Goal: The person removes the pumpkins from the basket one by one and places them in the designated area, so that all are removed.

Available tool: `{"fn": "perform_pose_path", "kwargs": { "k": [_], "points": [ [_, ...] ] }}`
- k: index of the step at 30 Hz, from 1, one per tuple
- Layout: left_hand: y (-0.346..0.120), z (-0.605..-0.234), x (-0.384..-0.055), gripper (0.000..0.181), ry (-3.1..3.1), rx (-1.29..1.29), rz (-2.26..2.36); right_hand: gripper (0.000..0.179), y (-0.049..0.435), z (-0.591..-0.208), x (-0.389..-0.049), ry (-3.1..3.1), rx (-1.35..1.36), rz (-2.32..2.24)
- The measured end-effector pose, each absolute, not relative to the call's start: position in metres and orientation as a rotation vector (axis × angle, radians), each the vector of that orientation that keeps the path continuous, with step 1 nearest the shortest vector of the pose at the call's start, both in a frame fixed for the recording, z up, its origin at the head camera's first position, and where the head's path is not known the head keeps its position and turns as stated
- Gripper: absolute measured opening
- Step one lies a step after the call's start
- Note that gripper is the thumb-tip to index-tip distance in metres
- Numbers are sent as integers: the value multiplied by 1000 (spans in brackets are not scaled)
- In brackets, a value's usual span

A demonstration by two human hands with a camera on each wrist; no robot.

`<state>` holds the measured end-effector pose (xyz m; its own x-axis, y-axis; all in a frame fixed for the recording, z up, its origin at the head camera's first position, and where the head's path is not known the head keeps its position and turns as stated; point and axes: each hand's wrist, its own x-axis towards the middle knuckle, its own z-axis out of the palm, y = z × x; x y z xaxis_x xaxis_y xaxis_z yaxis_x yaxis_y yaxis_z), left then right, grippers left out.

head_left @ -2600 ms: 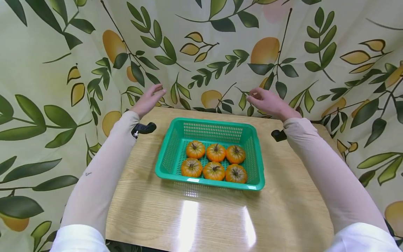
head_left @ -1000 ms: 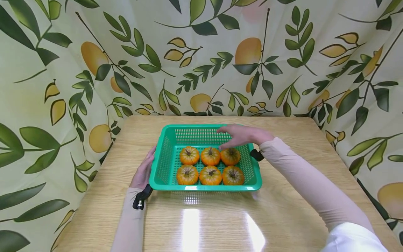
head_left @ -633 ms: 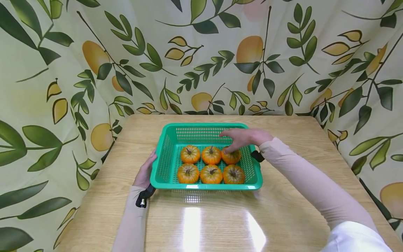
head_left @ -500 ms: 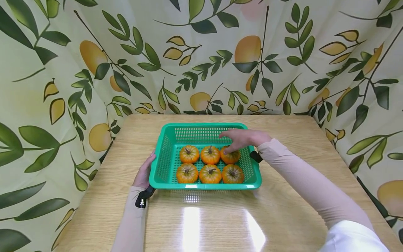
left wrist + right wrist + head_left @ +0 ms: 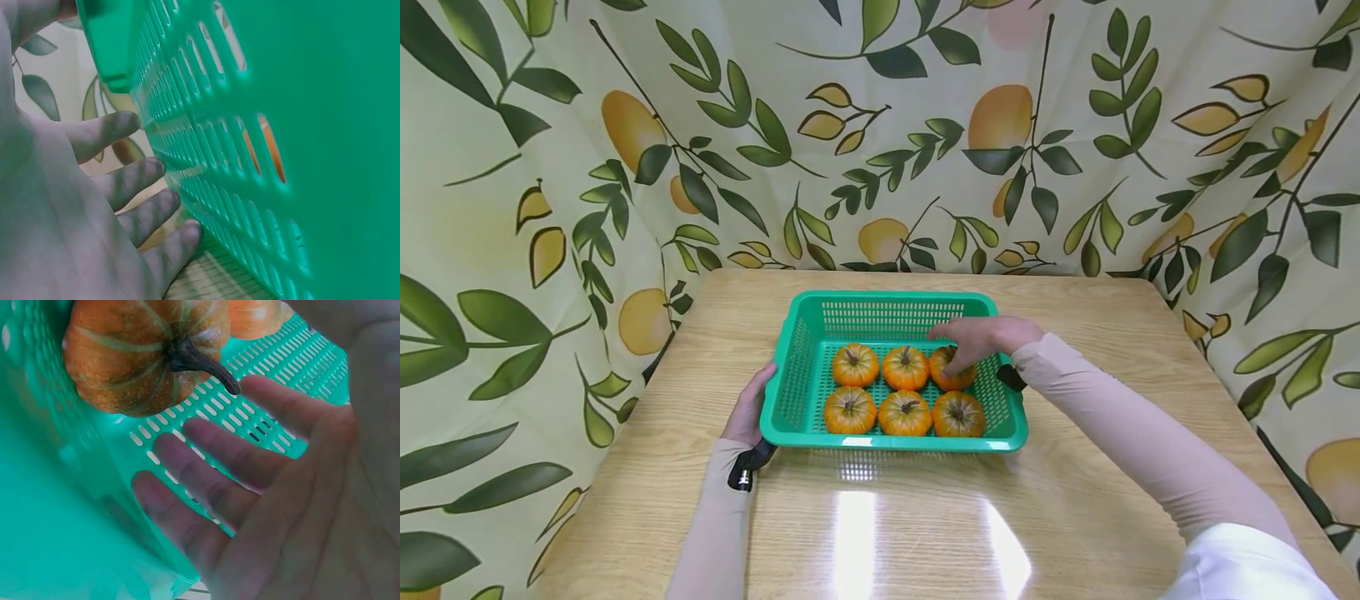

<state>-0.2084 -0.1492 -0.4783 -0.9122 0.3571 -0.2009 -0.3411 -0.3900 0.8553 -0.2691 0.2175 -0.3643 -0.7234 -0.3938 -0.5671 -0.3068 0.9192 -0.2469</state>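
A green slotted plastic basket (image 5: 895,443) stands on the table, with several small orange pumpkins in two rows inside. My left hand (image 5: 747,408) is at the basket's left side. In the left wrist view its straight, spread fingers (image 5: 128,181) lie along the outer wall, fingertips right at the slots. Over the back right pumpkin (image 5: 951,380) reaches my right hand (image 5: 983,337), partly covering it in the head view. The right wrist view shows straight, spread fingers (image 5: 206,494) inside the basket; one fingertip is right at the dark stem (image 5: 203,362) of a pumpkin (image 5: 125,356).
The other pumpkins, such as the front right one (image 5: 958,414) and the back left one (image 5: 855,365), sit close together on the slotted floor. The light wooden table (image 5: 662,467) reaches back to a curtain (image 5: 880,100) printed with leaves and fruit.
Both hands were raised beside the basket; the left came down to its left wall and the right moved in over the back right pumpkin, then slightly lower. The pumpkins keep their places.
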Motion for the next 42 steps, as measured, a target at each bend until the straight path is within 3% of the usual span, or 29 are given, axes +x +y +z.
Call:
{"fn": "perform_pose_path", "kwargs": {
  "k": [21,29,42],
  "points": [
    [-147,-479,-213,50,1502,-4,2291,72,211,-370,-268,2378,-436,-100],
    [-149,-478,-213,63,1541,4,2243,72,205,-378,-269,2379,-485,-70],
    [-149,-479,-212,61,1547,-37,2245,70,205,-379,-270,2429,-537,-46]
  ]
}}
